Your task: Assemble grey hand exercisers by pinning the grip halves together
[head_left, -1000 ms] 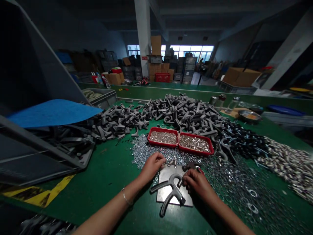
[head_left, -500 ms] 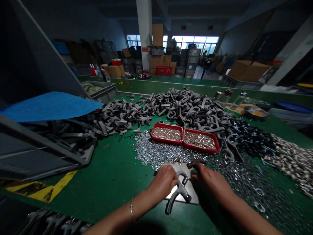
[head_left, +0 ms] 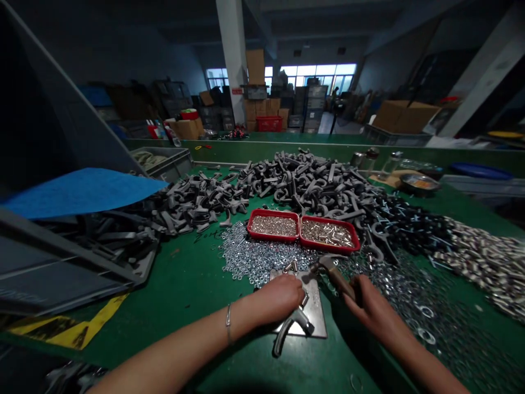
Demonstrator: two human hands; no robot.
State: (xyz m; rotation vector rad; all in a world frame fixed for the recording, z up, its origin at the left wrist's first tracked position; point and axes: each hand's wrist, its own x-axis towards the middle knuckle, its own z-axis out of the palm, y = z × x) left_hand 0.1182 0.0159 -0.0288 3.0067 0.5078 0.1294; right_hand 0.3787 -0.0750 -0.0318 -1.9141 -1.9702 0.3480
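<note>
My right hand (head_left: 363, 298) is wrapped around the wooden handle of a hammer (head_left: 339, 279). The hammer's metal head is over the upper right of a flat metal plate (head_left: 318, 312). On the plate lies a grey hooked clamp part (head_left: 297, 320) with a curved arm that overhangs the near edge. My left hand (head_left: 283, 295) is closed over the upper end of this part and covers its hook. What its fingertips pinch is hidden. A small silver threaded piece (head_left: 304, 298) shows beside those fingers. Several small metal cylinders (head_left: 291, 266) sit at the plate's far edge.
Two red trays (head_left: 274, 237) of small metal pieces stand beyond the plate, amid loose nuts (head_left: 244, 254). Behind them rises a heap of grey parts (head_left: 295, 178). Black-handled screws (head_left: 414, 221) and metal barrels (head_left: 484, 257) are heaped right. A grey crate (head_left: 82, 262) stands left.
My right hand has drawn back to the right, so the hammer now shows plainly. My left hand has moved onto the hook of the grey part and covers it. The view has shifted slightly.
</note>
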